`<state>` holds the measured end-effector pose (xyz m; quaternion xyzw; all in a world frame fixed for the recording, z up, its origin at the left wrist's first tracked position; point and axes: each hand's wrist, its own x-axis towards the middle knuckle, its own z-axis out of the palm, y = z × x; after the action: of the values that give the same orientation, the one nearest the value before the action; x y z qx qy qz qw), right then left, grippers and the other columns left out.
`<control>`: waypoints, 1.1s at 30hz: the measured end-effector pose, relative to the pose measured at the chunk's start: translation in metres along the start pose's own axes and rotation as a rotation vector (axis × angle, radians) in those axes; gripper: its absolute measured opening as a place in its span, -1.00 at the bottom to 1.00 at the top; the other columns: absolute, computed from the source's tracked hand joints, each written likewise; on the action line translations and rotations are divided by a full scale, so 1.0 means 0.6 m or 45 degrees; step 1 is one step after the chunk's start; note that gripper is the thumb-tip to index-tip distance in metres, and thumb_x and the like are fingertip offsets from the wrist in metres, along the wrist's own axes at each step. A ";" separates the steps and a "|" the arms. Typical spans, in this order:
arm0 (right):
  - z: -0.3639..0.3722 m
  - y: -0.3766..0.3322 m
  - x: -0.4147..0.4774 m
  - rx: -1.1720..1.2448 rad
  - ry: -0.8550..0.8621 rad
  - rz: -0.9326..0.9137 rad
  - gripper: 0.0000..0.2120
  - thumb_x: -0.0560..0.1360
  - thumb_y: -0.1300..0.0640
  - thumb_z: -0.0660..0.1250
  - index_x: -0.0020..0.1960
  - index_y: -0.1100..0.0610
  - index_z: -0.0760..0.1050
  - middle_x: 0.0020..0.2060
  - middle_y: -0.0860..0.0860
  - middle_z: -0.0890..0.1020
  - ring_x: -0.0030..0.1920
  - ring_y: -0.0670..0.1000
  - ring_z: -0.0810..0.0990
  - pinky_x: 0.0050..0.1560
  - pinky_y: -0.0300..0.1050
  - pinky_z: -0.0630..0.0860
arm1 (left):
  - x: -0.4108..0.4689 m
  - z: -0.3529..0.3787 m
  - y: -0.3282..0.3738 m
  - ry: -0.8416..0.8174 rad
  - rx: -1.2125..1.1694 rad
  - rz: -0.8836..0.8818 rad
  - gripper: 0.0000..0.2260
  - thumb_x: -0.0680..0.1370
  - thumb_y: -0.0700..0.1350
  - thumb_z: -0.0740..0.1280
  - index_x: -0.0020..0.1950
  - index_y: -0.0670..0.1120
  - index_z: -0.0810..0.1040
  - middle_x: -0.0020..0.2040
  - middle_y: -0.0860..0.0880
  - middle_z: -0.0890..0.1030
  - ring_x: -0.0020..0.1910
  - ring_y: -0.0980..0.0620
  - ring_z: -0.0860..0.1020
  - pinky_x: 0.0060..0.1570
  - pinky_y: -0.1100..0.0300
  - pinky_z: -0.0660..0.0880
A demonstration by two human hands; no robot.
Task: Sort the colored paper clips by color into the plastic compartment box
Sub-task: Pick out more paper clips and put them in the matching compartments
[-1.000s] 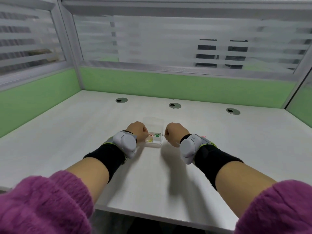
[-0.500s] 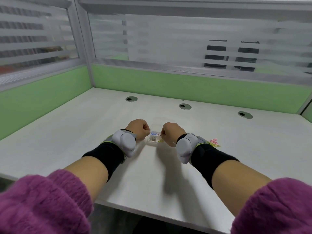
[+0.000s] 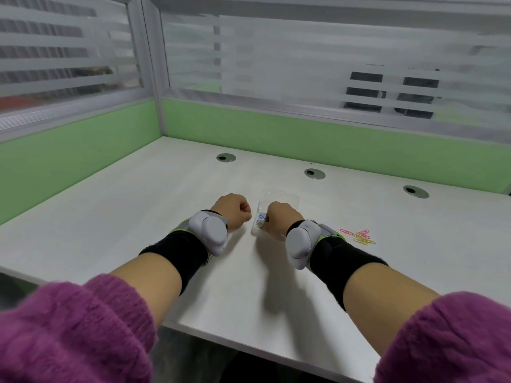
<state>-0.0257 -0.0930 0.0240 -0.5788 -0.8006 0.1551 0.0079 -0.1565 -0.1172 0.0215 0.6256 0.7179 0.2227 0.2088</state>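
Note:
A small clear plastic compartment box (image 3: 280, 199) lies on the white desk, its lid open toward the back. Its left compartments show a blue clip (image 3: 261, 217) and silver clips (image 3: 259, 224). My right hand (image 3: 280, 219) is curled over the box's right part and hides those compartments; I see nothing in its fingers. My left hand (image 3: 233, 211) is a closed fist just left of the box, knuckles near its left edge. Loose pink and yellow paper clips (image 3: 359, 236) lie on the desk to the right of my right wrist.
The white desk (image 3: 138, 217) is walled by green partitions (image 3: 304, 139) at the back and left. Three round cable holes (image 3: 314, 173) sit along the back. The desk's front edge runs under my forearms. Grey devices are strapped to both wrists.
My right hand has moved left over the box, covering the green and red compartments. The view has shifted, bringing the loose pink and yellow clips into sight. My left hand has stayed put.

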 end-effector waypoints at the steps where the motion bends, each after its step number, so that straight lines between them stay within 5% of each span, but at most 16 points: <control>1: 0.001 0.000 0.000 0.000 -0.008 0.006 -0.78 0.52 0.16 0.24 -0.27 0.16 0.29 -0.16 0.10 0.46 -0.16 0.13 0.43 -0.26 -0.14 0.35 | 0.000 0.001 0.001 0.002 0.000 0.001 -0.82 0.51 -0.23 0.27 0.05 -0.22 0.60 0.12 -0.16 0.63 0.14 -0.14 0.55 0.09 0.13 0.46; 5: 0.000 0.000 -0.002 0.035 0.011 -0.004 -0.92 0.52 0.17 0.23 -0.05 0.19 0.44 -0.08 0.16 0.54 -0.13 0.13 0.44 -0.15 -0.14 0.37 | -0.001 0.002 0.001 0.004 0.005 0.006 -0.83 0.51 -0.23 0.28 0.06 -0.22 0.60 0.12 -0.16 0.63 0.14 -0.14 0.55 0.10 0.11 0.46; 8: -0.009 0.005 -0.004 0.077 0.058 0.000 -0.75 0.52 0.21 0.20 0.13 0.27 0.53 0.10 0.17 0.62 0.03 0.17 0.57 -0.03 -0.05 0.49 | -0.002 0.001 0.006 0.016 0.003 0.014 -0.82 0.51 -0.23 0.27 0.06 -0.22 0.60 0.12 -0.15 0.63 0.14 -0.14 0.55 0.10 0.11 0.46; 22: -0.041 0.137 -0.050 0.097 0.200 0.084 -0.76 0.50 0.27 0.18 0.09 0.19 0.56 0.14 0.11 0.62 0.15 0.16 0.57 -0.01 -0.10 0.46 | 0.003 0.060 0.112 -0.032 -0.007 0.176 -0.85 0.50 -0.22 0.31 0.04 -0.18 0.58 0.07 -0.15 0.64 -0.07 -0.09 0.52 0.04 0.11 0.50; 33: -0.052 0.274 -0.083 0.060 0.194 0.252 -0.69 0.51 0.18 0.27 0.24 0.16 0.50 0.23 0.13 0.50 0.23 0.15 0.51 0.14 -0.06 0.47 | 0.010 0.144 0.196 -0.183 0.068 0.304 -0.77 0.50 -0.17 0.35 0.14 -0.15 0.54 0.17 -0.11 0.57 0.15 -0.09 0.54 0.19 0.09 0.46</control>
<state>0.1485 -0.0854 0.0198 -0.6648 -0.7327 0.1294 0.0667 -0.0127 -0.0925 0.0196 0.7262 0.6274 0.1813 0.2148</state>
